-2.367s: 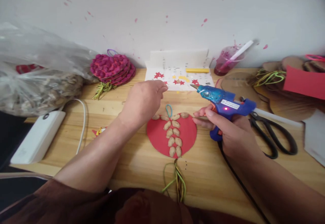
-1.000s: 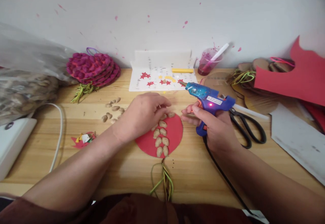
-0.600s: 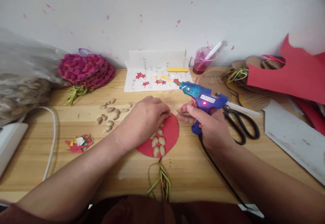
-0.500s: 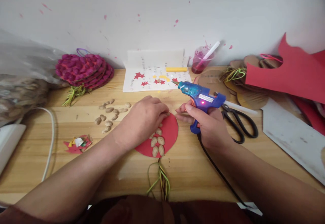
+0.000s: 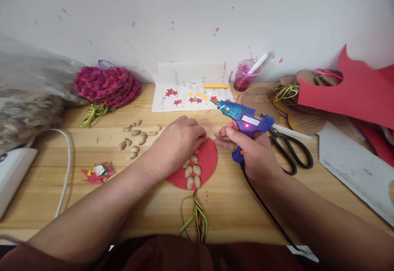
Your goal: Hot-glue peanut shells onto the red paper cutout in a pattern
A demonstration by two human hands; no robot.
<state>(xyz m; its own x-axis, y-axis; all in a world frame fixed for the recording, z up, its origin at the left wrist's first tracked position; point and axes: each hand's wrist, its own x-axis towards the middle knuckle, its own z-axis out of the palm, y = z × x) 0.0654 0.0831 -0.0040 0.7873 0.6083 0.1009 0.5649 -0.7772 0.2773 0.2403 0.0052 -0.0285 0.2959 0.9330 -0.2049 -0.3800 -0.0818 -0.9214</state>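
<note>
A red paper disc [image 5: 208, 160] lies on the table with peanuts [image 5: 197, 170] in two rows up its middle. Over its upper left part rests my left hand [image 5: 181, 140], fingers closed and pointing down on a peanut, mostly hidden, near the top edge. My right hand [image 5: 255, 150] is wrapped around a blue glue gun [image 5: 243, 117] beside the disc. The gun's metal nozzle points left and a red light glows on its body. Green and brown strings [image 5: 198, 217] trail from the disc's lower edge toward me.
Loose peanuts [image 5: 135, 133] and paper scraps [image 5: 99, 171] lie left. Behind stand purple-covered discs [image 5: 107, 84], a printed sheet [image 5: 160, 105] with red stars, and a cup [image 5: 244, 76] of dark red liquid. Black scissors [image 5: 291, 150] lie right; the gun's cord [image 5: 261, 197] runs toward me.
The whole view has shifted slightly, so things appear a little farther right. Both hands keep nearly the same places and grips.
</note>
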